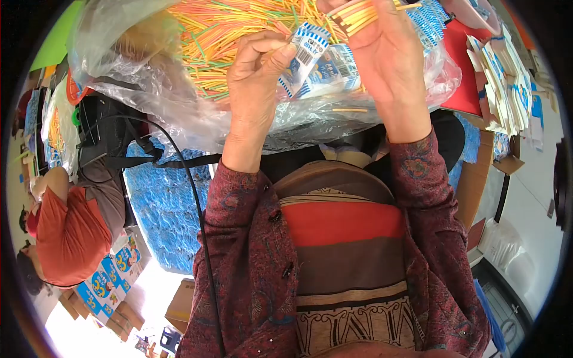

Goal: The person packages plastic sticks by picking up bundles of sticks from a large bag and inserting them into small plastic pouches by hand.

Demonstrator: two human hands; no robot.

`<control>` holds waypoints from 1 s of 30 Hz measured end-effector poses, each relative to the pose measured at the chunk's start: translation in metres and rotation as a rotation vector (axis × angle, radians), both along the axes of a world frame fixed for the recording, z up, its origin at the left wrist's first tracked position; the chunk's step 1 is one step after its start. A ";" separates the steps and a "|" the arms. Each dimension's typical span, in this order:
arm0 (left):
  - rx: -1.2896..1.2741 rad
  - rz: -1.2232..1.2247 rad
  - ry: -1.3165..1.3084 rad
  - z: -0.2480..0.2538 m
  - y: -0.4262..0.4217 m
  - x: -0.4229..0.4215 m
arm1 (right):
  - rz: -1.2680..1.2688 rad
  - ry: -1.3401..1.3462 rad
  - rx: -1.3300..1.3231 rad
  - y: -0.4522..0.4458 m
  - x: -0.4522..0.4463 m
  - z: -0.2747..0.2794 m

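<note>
My left hand (256, 74) pinches the edge of a small packet (302, 58) with blue-and-white stripes and a barcode. My right hand (391, 59) is closed around a small bunch of thin yellow and pink sticks (363, 17), just to the right of the packet. Another such packet (335, 70) lies beneath, between my hands. Behind them spreads a large heap of thin yellow, pink and green sticks (221, 36) on clear plastic sheeting (173, 116). One loose stick (350, 110) rests on the plastic near me.
More striped packets (431, 27) lie at the upper right, by a pink basin (480, 15). Flat white cartons (504, 77) stand on a red surface (459, 65). At left are a large bundle of blue packets (164, 209), a black cable (190, 173) and another person (74, 232).
</note>
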State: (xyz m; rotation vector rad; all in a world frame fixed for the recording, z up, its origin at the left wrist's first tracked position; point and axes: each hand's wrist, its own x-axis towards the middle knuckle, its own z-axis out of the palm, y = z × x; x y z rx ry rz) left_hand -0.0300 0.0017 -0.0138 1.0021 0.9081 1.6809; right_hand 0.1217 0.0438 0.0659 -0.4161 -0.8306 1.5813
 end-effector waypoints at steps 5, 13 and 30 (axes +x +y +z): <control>0.034 -0.044 -0.037 0.000 0.000 0.007 | -0.008 -0.064 0.014 -0.008 -0.004 0.001; 0.066 -0.038 -0.127 -0.003 0.001 0.017 | -0.105 -0.063 0.066 -0.017 -0.019 -0.013; 0.048 0.052 -0.090 -0.002 0.000 0.014 | 0.091 -0.511 0.075 -0.016 -0.017 -0.010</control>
